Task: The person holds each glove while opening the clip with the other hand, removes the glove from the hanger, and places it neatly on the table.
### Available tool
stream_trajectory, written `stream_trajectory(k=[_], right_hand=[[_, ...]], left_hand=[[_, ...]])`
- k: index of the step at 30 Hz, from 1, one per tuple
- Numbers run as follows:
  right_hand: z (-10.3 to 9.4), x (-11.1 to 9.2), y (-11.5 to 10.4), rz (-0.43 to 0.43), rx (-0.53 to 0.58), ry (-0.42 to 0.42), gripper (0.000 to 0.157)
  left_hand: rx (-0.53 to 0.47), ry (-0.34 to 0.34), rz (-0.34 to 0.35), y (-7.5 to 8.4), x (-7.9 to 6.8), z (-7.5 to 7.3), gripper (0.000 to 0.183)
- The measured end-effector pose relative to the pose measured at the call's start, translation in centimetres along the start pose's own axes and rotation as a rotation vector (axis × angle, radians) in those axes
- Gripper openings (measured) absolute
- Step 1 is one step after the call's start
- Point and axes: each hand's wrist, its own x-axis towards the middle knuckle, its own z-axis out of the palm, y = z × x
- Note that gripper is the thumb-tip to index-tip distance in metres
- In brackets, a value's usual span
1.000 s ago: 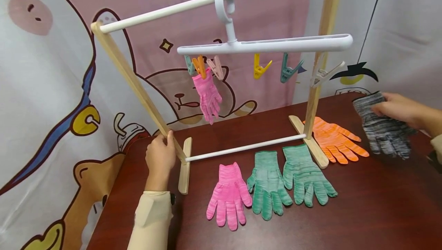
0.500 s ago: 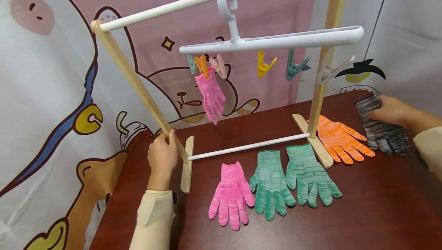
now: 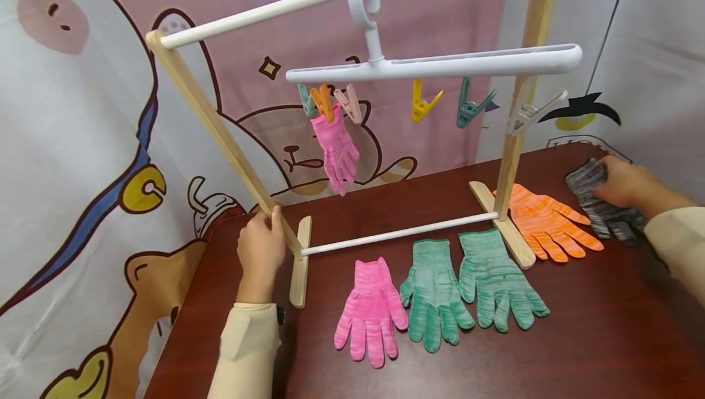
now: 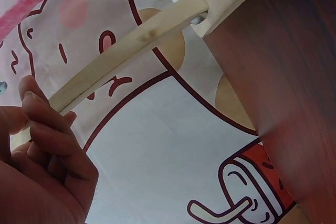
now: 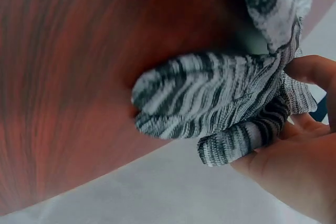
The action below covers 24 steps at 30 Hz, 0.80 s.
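Observation:
My left hand (image 3: 261, 245) grips the left wooden post (image 3: 216, 126) of a drying rack, low down near its foot; in the left wrist view its fingers curl round that post (image 4: 123, 53). Over at the table's right end, my right hand (image 3: 632, 183) pinches a black-and-grey striped knit glove (image 3: 587, 191) by its upper part. The right wrist view shows the glove's fingers (image 5: 205, 90) dangling at the tabletop; whether they touch it I cannot tell. An orange glove (image 3: 551, 221) lies flat just left of it, partly behind the rack's right foot (image 3: 509, 237).
A white hanger (image 3: 429, 67) hangs from the rack's top bar (image 3: 264, 12). An orange clothespin (image 3: 322, 102) holds a small pink glove (image 3: 336, 148); other pins, including a yellow one (image 3: 424, 102), hang unloaded. One pink glove (image 3: 371, 310) and two green gloves (image 3: 435, 289) lie in front.
My right hand has lowered the striped glove towards the tabletop, beside the orange glove, and the glove now bunches more. My left hand keeps its grip on the post. The head view has shifted slightly.

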Motion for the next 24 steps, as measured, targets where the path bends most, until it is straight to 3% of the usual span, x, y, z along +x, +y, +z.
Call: stream_trajectory(k=[9,13,20,24], right_hand=[[0.5,-0.1,0.0,0.086,-0.026,-0.012,0.084],[0.8,-0.3,-0.4,0.125,-0.093,0.016,0.089],[1.4,-0.6,-1.0,0.177,-0.184,0.038,0.086],[1.5,-0.8,-1.0,0.169,-0.207,0.061,0.078]], left_hand=[[-0.008,0.004,-0.001,0.0,0.0,0.1,0.052],[-0.011,0.015,0.001,0.0,0.0,0.0,0.051],[-0.012,0.001,0.004,-0.2,0.1,0.0,0.063],[-0.013,-0.003,0.000,-0.2,0.1,0.0,0.056]])
